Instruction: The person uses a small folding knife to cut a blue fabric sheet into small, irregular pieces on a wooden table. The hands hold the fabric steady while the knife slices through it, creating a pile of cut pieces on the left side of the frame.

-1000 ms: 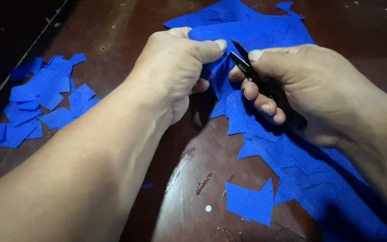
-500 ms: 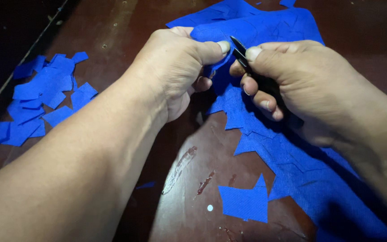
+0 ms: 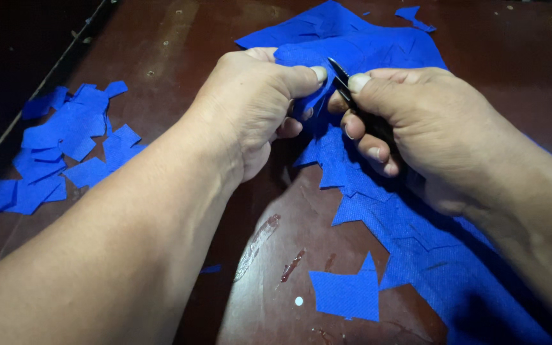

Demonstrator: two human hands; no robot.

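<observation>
My left hand (image 3: 250,105) pinches a fold of the blue fabric sheet (image 3: 378,191) between thumb and fingers, clamped tight at about twelve o'clock on the dark red table (image 3: 180,38). My right hand (image 3: 416,121) is wrapped shut around a small black cutting tool (image 3: 338,75), its tip just beside my left thumb — a slip there could nick it, I judge. The sheet runs toward five o'clock; a loose square piece (image 3: 346,294) and the pile of cut pieces (image 3: 59,150) at nine o'clock lie well apart.

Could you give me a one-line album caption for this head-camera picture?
Left hand pinches blue fabric while right hand works small black scissors over a dark red table.
</observation>
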